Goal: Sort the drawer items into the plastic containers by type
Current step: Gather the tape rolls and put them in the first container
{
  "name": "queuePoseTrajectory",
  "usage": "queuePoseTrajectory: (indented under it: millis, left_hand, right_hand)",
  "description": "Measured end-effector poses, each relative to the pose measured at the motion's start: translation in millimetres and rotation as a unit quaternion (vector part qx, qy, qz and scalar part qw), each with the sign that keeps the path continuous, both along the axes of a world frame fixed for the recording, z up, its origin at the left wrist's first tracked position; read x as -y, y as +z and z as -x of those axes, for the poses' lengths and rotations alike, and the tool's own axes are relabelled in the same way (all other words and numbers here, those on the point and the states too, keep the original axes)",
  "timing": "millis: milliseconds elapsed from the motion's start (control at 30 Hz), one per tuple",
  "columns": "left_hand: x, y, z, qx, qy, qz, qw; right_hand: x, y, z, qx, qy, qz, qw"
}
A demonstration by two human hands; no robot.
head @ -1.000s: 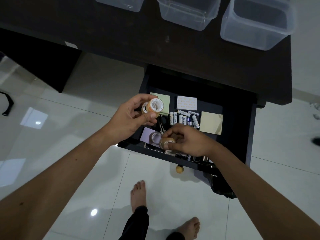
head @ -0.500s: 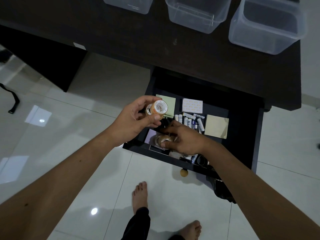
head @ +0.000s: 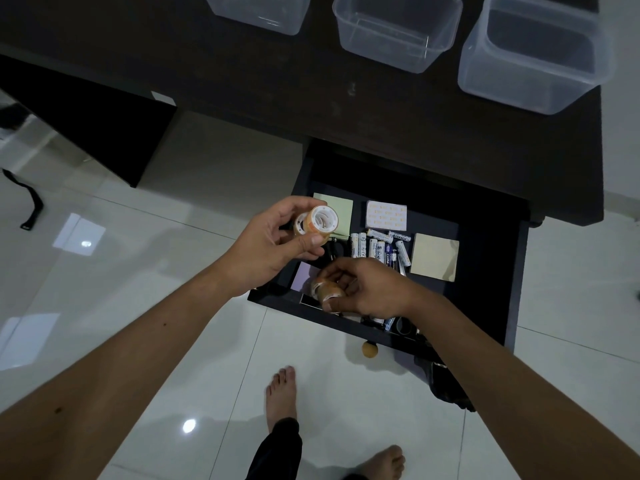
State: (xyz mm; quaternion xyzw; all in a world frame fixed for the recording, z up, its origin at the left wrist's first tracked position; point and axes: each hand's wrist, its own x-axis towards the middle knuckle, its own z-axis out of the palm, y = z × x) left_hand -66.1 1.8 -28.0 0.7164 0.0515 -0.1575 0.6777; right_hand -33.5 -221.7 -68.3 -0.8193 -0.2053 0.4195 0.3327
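Note:
The dark drawer (head: 491, 271) stands pulled out below the desk. My left hand (head: 273, 247) hovers over its left side, shut on a stack of small tape rolls (head: 317, 225). My right hand (head: 367, 289) is low at the drawer's front left, fingers closed around another tape roll (head: 327, 289). In the drawer lie several batteries (head: 377, 247), a green sticky-note pad (head: 341, 211), a yellow pad (head: 434, 261), a white sticker sheet (head: 386, 214) and a lilac pad (head: 304, 275). Three clear plastic containers (head: 396, 32) stand on the desk.
The dark desk top (head: 242, 74) runs across the top of view, with the left container (head: 259, 12) and the right container (head: 530, 57) on it. A round wooden knob (head: 369, 349) sticks out from the drawer front. My bare feet (head: 280, 393) stand on glossy white tiles.
My right hand has shifted within the drawer's front left and now grips a tape roll there. My left hand keeps holding its tape rolls. The camera view has tilted slightly.

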Motion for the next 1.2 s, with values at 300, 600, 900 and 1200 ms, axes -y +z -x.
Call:
queuePoseTrajectory:
  millis: [300, 600, 900, 1200]
  left_hand:
    - [2, -1, 2, 0.006, 0.000, -0.001, 1.000]
    - [2, -1, 5, 0.011, -0.002, -0.005, 1.000]
    - [-2, 4, 6, 0.011, -0.003, 0.008, 1.000]
    - [-37, 42, -13, 0.004, 0.025, 0.047, 0.999]
  right_hand:
    - [3, -2, 6, -0.012, -0.022, -0.018, 1.000]
    - [3, 8, 8, -0.001, -0.021, -0.004, 1.000]
    - [14, 34, 11, -0.039, -0.115, -0.077, 0.990]
    - [4, 98, -8, -0.046, -0.182, -0.125, 0.974]
